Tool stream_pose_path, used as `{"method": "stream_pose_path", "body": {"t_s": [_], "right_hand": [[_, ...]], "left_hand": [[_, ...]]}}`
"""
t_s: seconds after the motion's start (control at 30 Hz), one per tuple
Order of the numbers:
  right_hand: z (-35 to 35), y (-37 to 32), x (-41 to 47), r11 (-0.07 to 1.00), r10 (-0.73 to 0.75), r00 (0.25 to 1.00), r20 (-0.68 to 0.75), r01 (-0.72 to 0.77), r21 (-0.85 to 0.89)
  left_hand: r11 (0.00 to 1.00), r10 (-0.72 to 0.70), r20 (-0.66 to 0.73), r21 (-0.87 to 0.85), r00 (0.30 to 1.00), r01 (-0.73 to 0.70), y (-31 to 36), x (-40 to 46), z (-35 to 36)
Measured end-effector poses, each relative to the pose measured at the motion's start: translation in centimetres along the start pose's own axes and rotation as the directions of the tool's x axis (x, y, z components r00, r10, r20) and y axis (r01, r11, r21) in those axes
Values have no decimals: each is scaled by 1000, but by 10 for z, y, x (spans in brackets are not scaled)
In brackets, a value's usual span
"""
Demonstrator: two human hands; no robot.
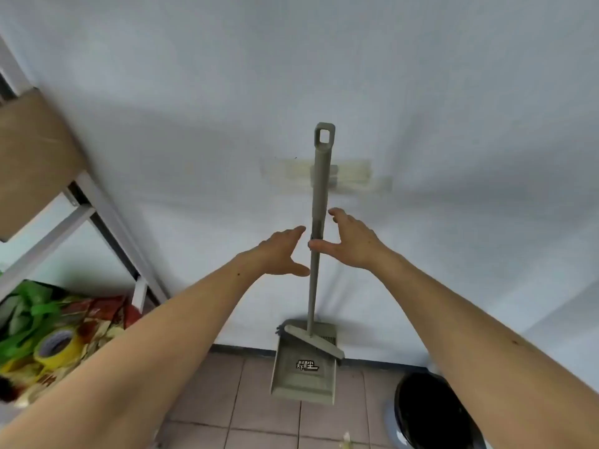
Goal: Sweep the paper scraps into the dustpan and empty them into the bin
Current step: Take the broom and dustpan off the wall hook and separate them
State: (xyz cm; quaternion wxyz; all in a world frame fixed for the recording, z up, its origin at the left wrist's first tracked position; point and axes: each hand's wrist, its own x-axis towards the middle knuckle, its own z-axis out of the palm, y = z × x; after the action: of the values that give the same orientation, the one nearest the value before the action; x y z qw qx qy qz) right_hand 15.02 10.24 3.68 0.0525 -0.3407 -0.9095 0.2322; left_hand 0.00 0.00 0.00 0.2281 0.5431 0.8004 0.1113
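Far left of the left hand (281, 252): shelf frame (97, 202) with wooden board (30, 157), and below it clutter including green plastic bag (29, 306) and roll of yellow tape (57, 345); well apart from the work, no part in it. Left hand open, fingers spread and extended, thumb below, palm turned toward the handle (319, 202); just beside the shaft on its left, fingertips apparently not closed on it. Between both hands: long grey handle standing near upright against the white wall (194, 92), hanging loop at top, well above both hands. Judged parked there for storage, leaning so as to stand unaided. Below the hands: dustpan (303, 367) standing tilted on the tiled floor (265, 413) at the wall's foot, broom head (316, 341) clipped or lodged across its upper part; exact fastening not discernible. Right hand (351, 243) open likewise, fingers arched, thumb tip touching or nearly touching the shaft from the right; no grip formed. Judged step: taking hold of the set, sweeping not yet begun. Down and right of the right hand: bin (431, 413) with black liner, open-topped, near the dustpan, handily placed for emptying. Paper scraps (346, 439): a few pale pieces on the floor at the bottom edge, near the bin; unswept.
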Motion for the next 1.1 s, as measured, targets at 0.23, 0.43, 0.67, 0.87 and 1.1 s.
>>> {"method": "stream_pose_path", "body": {"t_s": [0.23,0.43,0.67,0.87,1.1], "right_hand": [[3,-1,16,906,-104,994,-20,104,410],[14,5,15,832,-107,991,-77,132,539],[8,-1,-1,838,-166,980,-107,197,510],[-1,-10,-29,827,-225,963,-146,268,494],[3,-11,-69,808,-195,974,-119,228,543]], "left_hand": [[942,96,-69,-315,993,-113,-7,21,10],[875,137,-166,-443,977,-198,-4,26,20],[833,157,-186,-502,970,-231,-3,11,17],[527,132,-118,-833,984,-171,9,-31,9],[717,-22,-287,-672,958,-184,12,-64,-7]]}}
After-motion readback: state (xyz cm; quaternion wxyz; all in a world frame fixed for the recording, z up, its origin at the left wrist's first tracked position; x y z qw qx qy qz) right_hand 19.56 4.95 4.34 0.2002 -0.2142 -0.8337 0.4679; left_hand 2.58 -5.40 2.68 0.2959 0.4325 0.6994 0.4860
